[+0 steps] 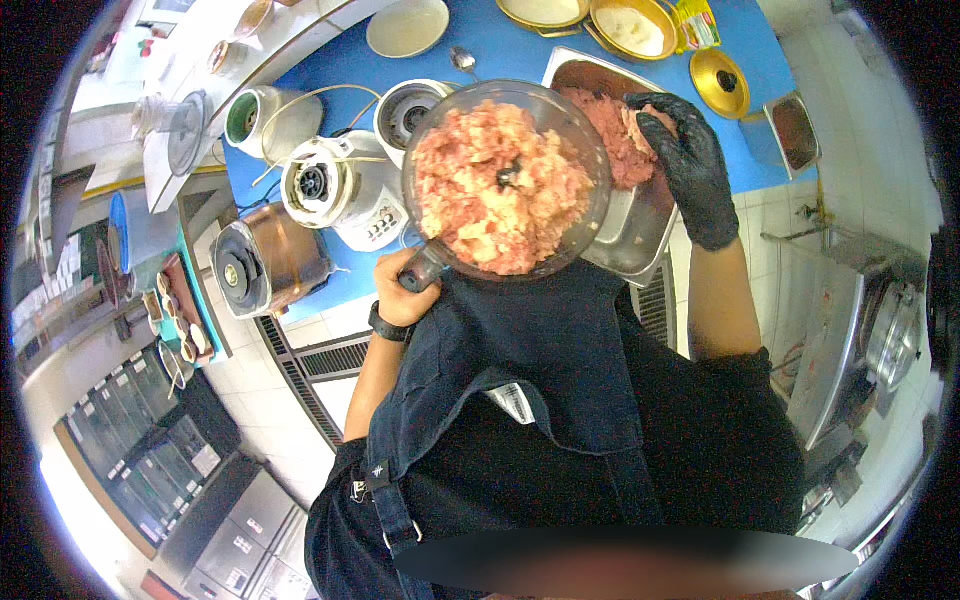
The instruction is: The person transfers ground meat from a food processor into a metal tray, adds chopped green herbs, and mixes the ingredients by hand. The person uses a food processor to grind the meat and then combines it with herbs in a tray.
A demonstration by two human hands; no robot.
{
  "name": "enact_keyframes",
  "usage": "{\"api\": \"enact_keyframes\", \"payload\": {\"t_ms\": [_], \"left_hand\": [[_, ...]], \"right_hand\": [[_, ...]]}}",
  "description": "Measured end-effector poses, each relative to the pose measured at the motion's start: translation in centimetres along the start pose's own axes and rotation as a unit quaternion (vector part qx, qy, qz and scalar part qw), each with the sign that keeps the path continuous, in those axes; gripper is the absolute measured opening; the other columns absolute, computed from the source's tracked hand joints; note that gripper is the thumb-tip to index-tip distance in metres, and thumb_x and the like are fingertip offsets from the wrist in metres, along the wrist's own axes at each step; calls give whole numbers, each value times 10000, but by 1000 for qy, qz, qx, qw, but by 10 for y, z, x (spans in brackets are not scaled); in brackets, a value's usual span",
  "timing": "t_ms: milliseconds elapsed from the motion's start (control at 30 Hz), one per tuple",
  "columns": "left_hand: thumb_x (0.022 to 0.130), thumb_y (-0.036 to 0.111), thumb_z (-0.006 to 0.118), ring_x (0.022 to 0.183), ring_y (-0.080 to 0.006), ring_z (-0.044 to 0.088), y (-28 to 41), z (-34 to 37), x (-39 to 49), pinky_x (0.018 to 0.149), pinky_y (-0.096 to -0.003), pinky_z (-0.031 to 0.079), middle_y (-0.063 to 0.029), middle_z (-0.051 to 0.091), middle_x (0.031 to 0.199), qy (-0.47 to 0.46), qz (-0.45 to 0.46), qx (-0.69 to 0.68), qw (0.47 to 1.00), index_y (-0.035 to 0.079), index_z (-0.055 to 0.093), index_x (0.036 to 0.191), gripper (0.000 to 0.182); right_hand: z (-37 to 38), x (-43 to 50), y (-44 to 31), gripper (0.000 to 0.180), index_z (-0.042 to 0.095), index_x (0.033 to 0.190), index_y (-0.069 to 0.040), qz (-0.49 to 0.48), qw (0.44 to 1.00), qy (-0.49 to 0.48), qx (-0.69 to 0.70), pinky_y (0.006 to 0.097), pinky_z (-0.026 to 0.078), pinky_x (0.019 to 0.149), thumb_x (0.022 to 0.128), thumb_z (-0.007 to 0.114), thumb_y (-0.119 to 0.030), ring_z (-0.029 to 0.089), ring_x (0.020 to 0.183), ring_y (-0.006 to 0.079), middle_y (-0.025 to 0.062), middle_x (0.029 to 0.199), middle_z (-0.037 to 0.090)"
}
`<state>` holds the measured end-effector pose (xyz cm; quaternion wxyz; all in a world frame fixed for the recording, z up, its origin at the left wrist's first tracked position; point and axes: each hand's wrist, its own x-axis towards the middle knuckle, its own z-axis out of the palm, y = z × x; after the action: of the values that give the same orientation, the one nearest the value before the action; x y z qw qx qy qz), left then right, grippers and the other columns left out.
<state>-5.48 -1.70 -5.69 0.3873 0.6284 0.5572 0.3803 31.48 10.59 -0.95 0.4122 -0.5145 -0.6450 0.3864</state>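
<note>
My bare left hand (405,289), with a black watch on the wrist, grips the handle of a clear food processor bowl (600,217). Pale pink ground meat (502,195) fills much of the bowl around a dark central hub. A steel pan (637,255) stands to the right, partly hidden behind the bowl, and holds darker pink ground meat (630,161). My right hand (690,169), in a black glove, is over the pan with its fingers curled around a lump of ground meat (658,124).
Left of the bowl, a white appliance base (349,187), another motor base (409,112) and a brown-tinted blender jar (277,259) crowd the blue tabletop (495,52). Cords run between them. Behind are a white bowl (407,28), a spoon (463,58), golden pots (634,30) and a golden lid (720,84).
</note>
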Motion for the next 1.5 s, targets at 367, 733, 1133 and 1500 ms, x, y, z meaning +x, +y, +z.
{"api": "enact_keyframes", "payload": {"t_ms": [367, 733, 1133, 1500], "left_hand": [[520, 65, 636, 541, -96, 483, 29, -21, 7, 531, -242, 388, -19, 524, 581, 86, 1, -76, 993, 30, 561, 660, 163], [511, -28, 616, 664, -129, 547, 91, -127, -77, 623, -247, 434, -20, 562, 765, 440, 59, -324, 835, -17, 587, 862, 352], [643, -54, 588, 537, -69, 447, 21, -223, -116, 495, -207, 350, 9, 517, 651, 706, 39, -187, 682, 18, 542, 722, 116], [775, 72, 705, 847, -164, 576, -28, -177, -40, 769, -317, 464, -83, 617, 942, 708, 29, -78, 702, 14, 554, 981, 262]], "right_hand": [[5, 15, -100, 314, 615, 1141, -27, -125, 972, -131, -149, 392, 418, 971, 845, 572, -123, 567, 1089, 278, 147, 1153, 615], [-18, 42, -118, 277, 603, 1130, 40, -33, 999, -37, -1, 320, 457, 893, 901, 517, -90, 582, 1014, 203, 132, 1104, 622], [34, 38, -127, 271, 608, 1121, 31, -29, 989, -137, -41, 317, 477, 840, 887, 566, -98, 601, 940, 205, 121, 1054, 645], [45, 31, -121, 305, 600, 1129, 46, 11, 993, -119, -23, 335, 476, 858, 862, 536, -86, 604, 945, 225, 141, 1067, 637]]}}
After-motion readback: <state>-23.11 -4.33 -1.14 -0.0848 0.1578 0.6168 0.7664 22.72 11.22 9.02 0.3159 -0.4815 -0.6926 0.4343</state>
